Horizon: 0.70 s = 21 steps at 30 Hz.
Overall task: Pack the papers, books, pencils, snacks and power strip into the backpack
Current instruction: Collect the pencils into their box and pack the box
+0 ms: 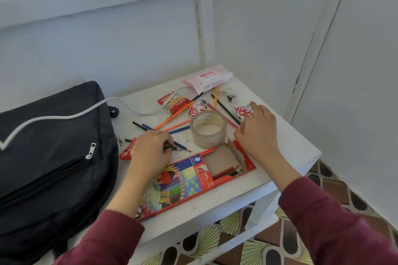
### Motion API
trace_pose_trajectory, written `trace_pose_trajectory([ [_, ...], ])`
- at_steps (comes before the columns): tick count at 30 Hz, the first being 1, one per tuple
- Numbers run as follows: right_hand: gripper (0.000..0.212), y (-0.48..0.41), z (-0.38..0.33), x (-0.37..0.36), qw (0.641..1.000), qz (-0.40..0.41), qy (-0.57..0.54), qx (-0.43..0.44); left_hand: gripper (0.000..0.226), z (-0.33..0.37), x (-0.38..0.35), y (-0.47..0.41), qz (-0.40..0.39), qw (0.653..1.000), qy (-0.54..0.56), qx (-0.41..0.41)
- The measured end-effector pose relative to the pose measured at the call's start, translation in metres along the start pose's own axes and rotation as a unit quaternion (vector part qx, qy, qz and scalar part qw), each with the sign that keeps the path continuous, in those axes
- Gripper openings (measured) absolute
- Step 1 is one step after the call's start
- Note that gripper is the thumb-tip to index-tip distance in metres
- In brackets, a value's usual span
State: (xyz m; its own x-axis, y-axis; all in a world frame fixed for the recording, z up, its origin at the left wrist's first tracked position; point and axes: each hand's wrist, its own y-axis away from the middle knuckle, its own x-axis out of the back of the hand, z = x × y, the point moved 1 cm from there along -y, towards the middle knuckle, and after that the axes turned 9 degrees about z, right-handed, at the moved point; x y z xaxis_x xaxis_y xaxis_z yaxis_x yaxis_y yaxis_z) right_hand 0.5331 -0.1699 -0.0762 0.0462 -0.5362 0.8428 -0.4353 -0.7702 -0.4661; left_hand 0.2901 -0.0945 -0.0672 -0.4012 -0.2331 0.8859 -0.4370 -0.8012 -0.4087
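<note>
Two slim pencils (182, 146), one blue and one dark green, are being pinched in my left grip (150, 150), probably so I can be feeding them into the flat cardboard pencil box (224, 158) lying open just beside. My right grip (258, 133) is reaching over more loose pencils by a crinkly snack packet (244, 111); whether it is closing on one, I cannot tell. The soft black backpack (53, 157) is lying at the left of the white desk (215, 204), with the white cable (64, 116) trailing across it.

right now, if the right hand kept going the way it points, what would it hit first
Probably the red-and-white snack packet, right at the fingertips of the right hand; whether they touch it is unclear.
</note>
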Motion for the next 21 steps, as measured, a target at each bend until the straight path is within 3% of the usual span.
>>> trace_pose_trajectory([
  [3,0.013,0.006,0.004,0.010,0.987,0.070,-0.133,-0.062,0.013,-0.001,-0.002,-0.001,0.003,1.000,0.001,0.000],
  [5,0.010,0.012,0.005,0.023,0.955,0.112,-0.247,-0.119,0.014,-0.002,-0.002,0.000,-0.001,1.000,-0.004,-0.008],
  [10,0.011,0.017,0.008,0.066,0.789,0.228,-0.527,-0.219,0.015,-0.003,-0.001,-0.002,-0.031,0.999,-0.010,-0.036],
  [13,0.010,0.019,0.017,0.082,0.737,0.276,-0.567,-0.242,0.013,0.000,0.003,-0.004,0.000,0.997,0.004,-0.075],
  [17,0.011,0.027,0.020,0.086,0.748,0.243,-0.572,-0.235,0.015,0.011,0.015,-0.006,0.080,0.989,0.090,-0.085],
  [21,0.022,0.044,0.013,0.071,0.829,0.211,-0.484,-0.186,0.017,0.032,0.031,-0.006,0.147,0.972,0.185,-0.013],
])
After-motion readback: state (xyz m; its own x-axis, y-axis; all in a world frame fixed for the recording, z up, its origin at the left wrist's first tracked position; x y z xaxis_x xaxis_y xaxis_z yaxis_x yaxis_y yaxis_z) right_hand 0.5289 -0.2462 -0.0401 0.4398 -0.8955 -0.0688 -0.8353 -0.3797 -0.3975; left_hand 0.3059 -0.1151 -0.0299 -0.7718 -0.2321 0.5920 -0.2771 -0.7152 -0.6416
